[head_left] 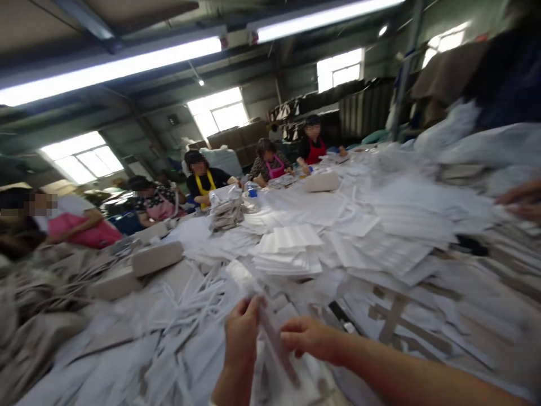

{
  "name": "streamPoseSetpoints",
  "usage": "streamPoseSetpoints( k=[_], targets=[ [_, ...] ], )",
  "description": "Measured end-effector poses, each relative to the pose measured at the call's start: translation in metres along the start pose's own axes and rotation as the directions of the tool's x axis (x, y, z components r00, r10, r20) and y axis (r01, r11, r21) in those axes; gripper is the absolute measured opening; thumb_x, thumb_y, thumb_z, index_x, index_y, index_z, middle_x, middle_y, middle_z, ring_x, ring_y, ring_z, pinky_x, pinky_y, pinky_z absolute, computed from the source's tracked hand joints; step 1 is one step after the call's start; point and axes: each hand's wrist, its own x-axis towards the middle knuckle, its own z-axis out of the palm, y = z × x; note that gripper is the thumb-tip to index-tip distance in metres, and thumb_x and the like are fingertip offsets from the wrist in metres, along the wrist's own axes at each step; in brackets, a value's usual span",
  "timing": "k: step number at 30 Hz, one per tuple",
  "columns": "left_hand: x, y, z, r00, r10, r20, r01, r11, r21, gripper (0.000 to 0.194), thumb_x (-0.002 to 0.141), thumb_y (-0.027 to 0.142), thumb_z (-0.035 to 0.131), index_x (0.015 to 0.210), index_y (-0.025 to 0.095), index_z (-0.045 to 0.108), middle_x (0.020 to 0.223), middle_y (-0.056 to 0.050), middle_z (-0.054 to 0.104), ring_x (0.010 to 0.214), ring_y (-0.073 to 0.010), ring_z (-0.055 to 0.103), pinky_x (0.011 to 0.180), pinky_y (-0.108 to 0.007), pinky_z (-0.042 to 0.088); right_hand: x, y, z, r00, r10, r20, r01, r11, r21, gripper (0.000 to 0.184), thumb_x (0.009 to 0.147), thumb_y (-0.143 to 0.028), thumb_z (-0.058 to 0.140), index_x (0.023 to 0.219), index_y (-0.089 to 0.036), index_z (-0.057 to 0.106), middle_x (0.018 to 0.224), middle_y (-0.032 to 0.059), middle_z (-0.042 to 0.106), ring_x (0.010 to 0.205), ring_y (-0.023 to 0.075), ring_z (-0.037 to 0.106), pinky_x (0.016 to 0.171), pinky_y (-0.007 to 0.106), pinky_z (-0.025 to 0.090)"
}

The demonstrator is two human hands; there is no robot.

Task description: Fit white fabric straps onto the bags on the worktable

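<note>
My left hand [242,332] is raised low in the middle of the head view, fingers closed around the upper end of a long clear plastic sleeve [270,324] with a pale strip inside. My right hand [310,338] reaches in from the lower right and pinches the same sleeve partway down. The sleeve slants from upper left to lower right between both hands and is smeared by motion. Under my hands lies a heap of white strips [186,316] and flat white pieces on a big work table [422,293].
Stacks of folded white sheets [291,248] sit mid-table, with pale oblong blocks [156,258] at left. Several co-workers in aprons [205,180] sit along the far left side. Another person's hand [522,200] shows at the right edge. Grey fabric [34,316] piles at left.
</note>
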Motion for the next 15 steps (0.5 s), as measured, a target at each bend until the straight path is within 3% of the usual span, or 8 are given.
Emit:
streamPoseSetpoints(
  k=[3,6,10,13,15],
  targets=[
    [0.008,0.006,0.009,0.998,0.019,-0.056,-0.024,0.996,-0.088,0.041,0.067,0.048,0.081,0.087,0.012,0.075,0.074,-0.003,0.072,0.066,-0.0149,0.062,0.062,-0.023,0.048,-0.008,0.010,0.005,0.999,0.033,0.028,-0.032,0.999,-0.039,0.023,0.071,-0.035,0.067,0.078,-0.014,0.073,0.065,-0.0006,0.065,0.056,0.0094,0.052,0.057,0.022,0.039],
    [0.010,0.008,0.022,0.998,-0.023,-0.055,0.011,0.979,-0.201,0.038,0.067,0.045,0.081,0.086,0.013,0.075,0.074,-0.003,0.073,0.067,-0.0140,0.064,0.065,-0.022,0.050,-0.010,0.018,0.010,0.996,0.091,0.020,-0.091,0.996,-0.016,0.021,0.071,-0.034,0.064,0.071,-0.014,0.071,0.063,0.0017,0.069,0.053,0.0115,0.056,0.055,0.023,0.040],
    [-0.003,0.001,0.022,0.980,-0.158,0.120,0.191,0.920,-0.342,0.049,0.065,0.050,0.084,0.094,0.012,0.074,0.085,-0.009,0.077,0.076,-0.0186,0.070,0.070,-0.027,0.054,-0.007,0.022,0.007,0.994,0.112,-0.017,-0.111,0.991,0.071,0.030,0.073,-0.044,0.067,0.070,-0.014,0.069,0.065,0.0045,0.072,0.054,0.0144,0.061,0.054,0.024,0.042],
    [-0.014,-0.009,0.019,0.935,-0.252,0.249,0.317,0.909,-0.271,0.053,0.066,0.056,0.083,0.092,0.010,0.073,0.083,-0.012,0.076,0.075,-0.0208,0.072,0.066,-0.027,0.054,-0.004,0.017,0.000,0.998,0.059,-0.024,-0.057,0.997,0.053,0.034,0.075,-0.048,0.070,0.072,-0.014,0.069,0.066,0.0044,0.073,0.055,0.0142,0.062,0.055,0.024,0.043],
    [-0.019,-0.015,0.020,0.926,-0.268,0.265,0.331,0.914,-0.233,0.051,0.068,0.055,0.082,0.091,0.010,0.073,0.082,-0.012,0.077,0.076,-0.0214,0.072,0.068,-0.028,0.055,-0.004,0.012,-0.003,0.999,0.038,-0.021,-0.037,0.998,0.043,0.034,0.076,-0.049,0.070,0.072,-0.015,0.069,0.067,0.0043,0.073,0.056,0.0144,0.062,0.056,0.025,0.044]
  ],
)
